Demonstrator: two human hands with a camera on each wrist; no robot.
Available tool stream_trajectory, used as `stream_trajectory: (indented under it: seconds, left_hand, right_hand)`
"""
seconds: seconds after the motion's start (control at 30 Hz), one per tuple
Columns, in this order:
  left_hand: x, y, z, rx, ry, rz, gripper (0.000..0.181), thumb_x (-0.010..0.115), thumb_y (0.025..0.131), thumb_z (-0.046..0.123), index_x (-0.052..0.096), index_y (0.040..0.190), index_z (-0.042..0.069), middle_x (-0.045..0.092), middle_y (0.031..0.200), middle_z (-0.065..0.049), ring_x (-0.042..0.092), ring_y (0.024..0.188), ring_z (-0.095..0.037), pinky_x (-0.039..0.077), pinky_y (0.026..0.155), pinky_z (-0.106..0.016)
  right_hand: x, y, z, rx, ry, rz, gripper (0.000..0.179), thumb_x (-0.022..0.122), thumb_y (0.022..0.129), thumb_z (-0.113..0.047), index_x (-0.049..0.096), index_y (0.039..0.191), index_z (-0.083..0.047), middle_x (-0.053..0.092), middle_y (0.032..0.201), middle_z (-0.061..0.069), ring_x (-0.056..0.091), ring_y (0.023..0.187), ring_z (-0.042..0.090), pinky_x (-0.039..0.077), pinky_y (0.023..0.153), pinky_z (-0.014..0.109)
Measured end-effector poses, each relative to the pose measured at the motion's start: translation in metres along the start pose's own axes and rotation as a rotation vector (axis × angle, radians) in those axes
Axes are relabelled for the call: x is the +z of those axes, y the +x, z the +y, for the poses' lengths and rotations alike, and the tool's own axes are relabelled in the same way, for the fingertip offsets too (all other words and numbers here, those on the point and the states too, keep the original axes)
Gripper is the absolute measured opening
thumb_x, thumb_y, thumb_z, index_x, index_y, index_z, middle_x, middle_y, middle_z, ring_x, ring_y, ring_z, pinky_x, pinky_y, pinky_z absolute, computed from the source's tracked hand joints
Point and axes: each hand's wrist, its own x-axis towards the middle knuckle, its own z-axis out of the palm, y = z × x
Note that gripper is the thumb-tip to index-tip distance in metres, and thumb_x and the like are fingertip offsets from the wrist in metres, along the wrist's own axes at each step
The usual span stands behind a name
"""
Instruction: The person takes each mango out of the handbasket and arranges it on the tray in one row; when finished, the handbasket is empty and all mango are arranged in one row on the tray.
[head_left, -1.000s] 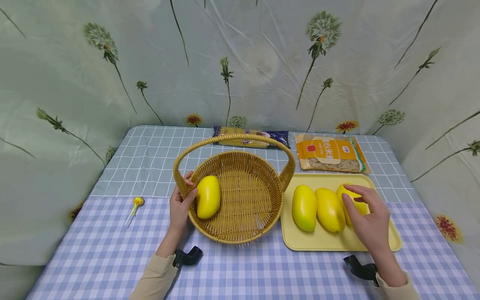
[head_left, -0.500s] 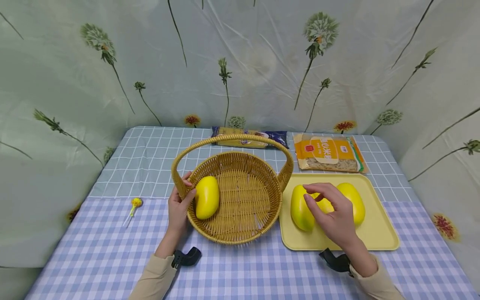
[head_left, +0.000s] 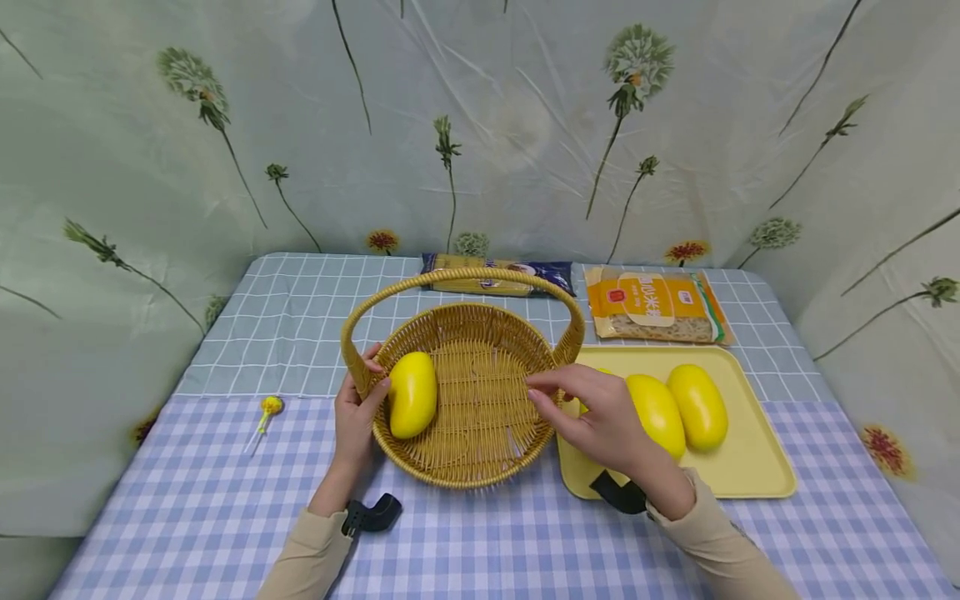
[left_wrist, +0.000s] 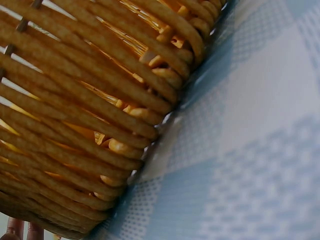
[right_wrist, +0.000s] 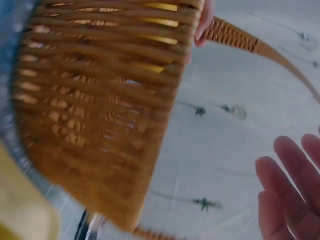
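Observation:
My left hand [head_left: 356,417] holds the left rim of a round wicker basket [head_left: 487,375] near the foot of its tall arched handle, thumb over the edge. Inside the basket, against its left wall, lies a yellow mango [head_left: 413,396]. My right hand [head_left: 600,412] hovers over the basket's right rim with nothing between thumb and fingers. In the right wrist view its fingers [right_wrist: 295,185] extend loosely beside the woven wall. Two mangoes, one in the middle [head_left: 658,415] and one farther right [head_left: 697,407], lie on a yellow tray [head_left: 757,450]; a third is mostly hidden behind my right hand.
Behind the basket lies a blue-and-yellow packet [head_left: 495,277]. An orange bag [head_left: 660,307] lies behind the tray. A yellow lollipop [head_left: 272,406] is on the checked cloth [head_left: 225,500] at the left. A floral curtain [head_left: 510,125] hangs at the back.
My right hand has swept left from above the rightmost mango on the tray, across the others, to the basket's right rim. My left hand stays on the basket.

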Motion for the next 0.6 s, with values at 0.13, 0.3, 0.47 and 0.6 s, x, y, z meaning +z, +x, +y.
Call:
stream_trajectory:
  seconds: [0.13,0.3,0.47,0.6]
  left_hand:
    - [-0.001,0.000,-0.001,0.006,-0.005,-0.002,0.022,0.053,0.090,-0.010,0.040,0.104,-0.019,0.041,0.140,-0.024,0.036,0.131,-0.026,0.027,0.106,-0.028]
    - [-0.001,0.000,-0.001,0.008,-0.009,-0.003,0.021,0.053,0.090,-0.010,0.041,0.105,-0.019,0.041,0.140,-0.024,0.036,0.131,-0.026,0.027,0.106,-0.028]
    - [-0.001,0.000,0.000,0.009,-0.010,-0.008,0.021,0.053,0.090,-0.010,0.041,0.105,-0.019,0.041,0.140,-0.025,0.035,0.131,-0.027,0.027,0.106,-0.028]
    - [-0.001,0.000,0.001,0.009,-0.012,-0.012,0.021,0.053,0.090,-0.010,0.040,0.105,-0.020,0.040,0.140,-0.026,0.035,0.131,-0.028,0.028,0.106,-0.028]
  right_hand:
    - [0.010,0.016,-0.003,0.029,-0.012,-0.097,0.020,0.060,0.094,-0.027,0.071,0.098,-0.010,0.069,0.090,-0.004,0.061,0.075,0.006,0.051,0.059,0.024]
    - [0.020,0.035,-0.003,0.117,-0.052,-0.267,0.017,0.063,0.091,-0.026,0.071,0.100,-0.014,0.069,0.090,-0.007,0.062,0.076,0.006,0.051,0.062,0.024]
    - [0.030,0.053,0.001,0.264,-0.069,-0.439,0.026,0.062,0.092,-0.036,0.070,0.107,-0.016,0.068,0.090,-0.009,0.062,0.077,0.008,0.050,0.064,0.025]
    - [0.041,0.063,0.004,0.369,-0.091,-0.535,0.033,0.059,0.092,-0.044,0.068,0.112,-0.020,0.068,0.092,-0.010,0.060,0.076,0.006,0.047,0.064,0.023]
